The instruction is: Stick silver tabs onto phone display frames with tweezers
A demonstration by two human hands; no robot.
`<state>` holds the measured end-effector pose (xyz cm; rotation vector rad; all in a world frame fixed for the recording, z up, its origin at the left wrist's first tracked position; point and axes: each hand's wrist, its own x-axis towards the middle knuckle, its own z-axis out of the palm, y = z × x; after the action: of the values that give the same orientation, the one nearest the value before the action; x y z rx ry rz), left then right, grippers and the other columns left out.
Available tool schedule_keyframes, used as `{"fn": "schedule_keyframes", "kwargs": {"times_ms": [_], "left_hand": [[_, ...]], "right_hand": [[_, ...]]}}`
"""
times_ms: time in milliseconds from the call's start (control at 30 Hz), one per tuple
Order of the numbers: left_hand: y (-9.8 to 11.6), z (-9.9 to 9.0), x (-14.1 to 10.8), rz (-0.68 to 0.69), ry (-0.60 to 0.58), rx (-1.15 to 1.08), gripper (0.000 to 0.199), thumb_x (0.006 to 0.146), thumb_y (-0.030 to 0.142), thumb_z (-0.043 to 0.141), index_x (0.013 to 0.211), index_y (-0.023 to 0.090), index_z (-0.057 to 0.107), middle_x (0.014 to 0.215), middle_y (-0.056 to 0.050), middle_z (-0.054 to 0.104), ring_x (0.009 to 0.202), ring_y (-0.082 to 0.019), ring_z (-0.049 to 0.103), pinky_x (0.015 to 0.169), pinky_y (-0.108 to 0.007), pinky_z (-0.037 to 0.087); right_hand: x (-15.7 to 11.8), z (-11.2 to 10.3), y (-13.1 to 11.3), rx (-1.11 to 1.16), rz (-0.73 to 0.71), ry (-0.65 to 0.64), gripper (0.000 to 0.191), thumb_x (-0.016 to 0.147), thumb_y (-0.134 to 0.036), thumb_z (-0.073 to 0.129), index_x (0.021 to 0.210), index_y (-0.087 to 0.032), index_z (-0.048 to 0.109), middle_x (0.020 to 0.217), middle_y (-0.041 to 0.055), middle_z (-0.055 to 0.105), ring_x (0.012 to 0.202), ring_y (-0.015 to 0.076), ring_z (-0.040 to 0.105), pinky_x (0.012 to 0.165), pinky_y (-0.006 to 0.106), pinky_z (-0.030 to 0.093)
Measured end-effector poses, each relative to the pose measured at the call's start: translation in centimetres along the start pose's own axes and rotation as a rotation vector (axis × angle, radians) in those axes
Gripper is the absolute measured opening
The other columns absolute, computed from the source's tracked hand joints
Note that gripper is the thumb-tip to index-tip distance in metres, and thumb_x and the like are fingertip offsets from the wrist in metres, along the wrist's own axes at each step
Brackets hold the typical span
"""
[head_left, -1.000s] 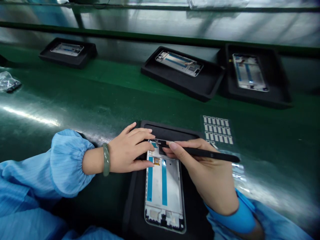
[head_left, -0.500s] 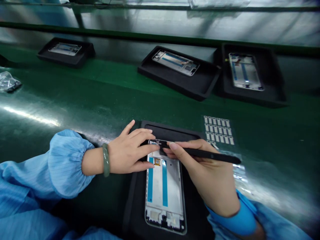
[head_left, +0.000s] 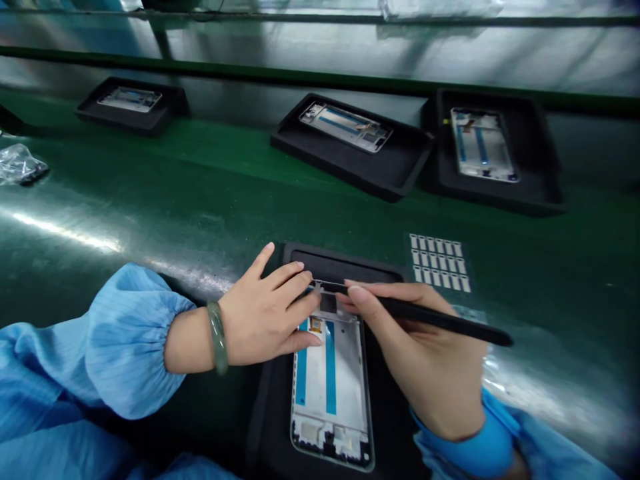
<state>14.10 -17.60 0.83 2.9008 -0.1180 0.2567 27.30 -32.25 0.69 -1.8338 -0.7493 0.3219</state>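
Observation:
A silver phone frame (head_left: pixel 345 373) with blue strips lies in a black tray (head_left: pixel 395 427) in front of me. My left hand (head_left: pixel 270 313) rests over the frame's upper left edge, fingers spread, holding nothing. Pinched in my right hand (head_left: pixel 420 347) is a pair of black tweezers (head_left: pixel 445 320), its tip at the top of the frame near my left fingertips. Whether anything is between the tips is too small to tell. A small gold connector (head_left: pixel 315 325) shows on the frame beside my left thumb.
Three more black trays with phone frames stand at the back: left (head_left: pixel 155 123), middle (head_left: pixel 340 167) and right (head_left: pixel 540 180). A sheet of small white stickers (head_left: pixel 440 262) lies right of my tray. A clear plastic bag (head_left: pixel 20 163) is at far left.
My left hand has shifted slightly right and its fingers have bent over the frame's top edge. The tweezers' rear end has swung down and right; their tip has moved left and up.

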Motion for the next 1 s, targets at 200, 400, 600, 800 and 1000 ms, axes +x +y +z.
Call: {"fn": "schedule_keyframes", "kwargs": {"times_ms": [200,400,600,800,1000], "left_hand": [[0.2,0.0,-0.2,-0.034,-0.029,-0.027,0.043,0.092,0.043,0.047,0.123,0.013,0.050,0.129,-0.014,0.052,0.127,-0.030,0.042,0.106,-0.066,0.022],[0.3,0.3,-0.4,-0.061,-0.024,-0.073,0.040,0.091,0.042,0.047,0.121,0.015,0.051,0.129,-0.013,0.053,0.128,-0.029,0.041,0.107,-0.065,0.019],[0.5,0.2,-0.4,-0.081,-0.043,-0.101,0.040,0.092,0.042,0.045,0.122,0.016,0.050,0.130,-0.013,0.051,0.130,-0.029,0.037,0.108,-0.064,0.018],[0.5,0.2,-0.4,-0.083,-0.059,-0.102,0.041,0.093,0.043,0.043,0.123,0.016,0.049,0.132,-0.013,0.050,0.132,-0.029,0.035,0.108,-0.064,0.016],[0.5,0.2,-0.4,-0.084,-0.055,-0.101,0.041,0.093,0.043,0.042,0.123,0.016,0.049,0.132,-0.013,0.050,0.132,-0.028,0.035,0.108,-0.064,0.017]], "right_hand": [[2.3,-0.3,0.0,0.169,0.004,-0.046,0.016,0.080,-0.033,0.070,0.090,-0.025,0.059,0.090,0.0019,0.068,0.082,0.0223,0.067,0.075,0.039,0.057],[3.5,0.4,0.3,0.213,0.047,-0.242,0.020,0.078,-0.035,0.070,0.084,-0.022,0.057,0.083,0.0026,0.069,0.072,0.0197,0.068,0.064,0.031,0.057],[3.1,0.3,0.3,0.168,0.043,-0.279,0.020,0.078,-0.038,0.070,0.081,-0.022,0.058,0.084,0.0030,0.068,0.072,0.0193,0.067,0.056,0.027,0.055],[3.0,0.4,0.3,0.103,-0.013,-0.277,0.017,0.080,-0.036,0.068,0.083,-0.023,0.058,0.086,0.0024,0.068,0.075,0.0195,0.066,0.062,0.030,0.055],[2.9,0.4,0.4,0.064,-0.054,-0.267,0.014,0.082,-0.033,0.067,0.085,-0.023,0.059,0.085,0.0019,0.068,0.076,0.0190,0.066,0.061,0.029,0.054]]}}
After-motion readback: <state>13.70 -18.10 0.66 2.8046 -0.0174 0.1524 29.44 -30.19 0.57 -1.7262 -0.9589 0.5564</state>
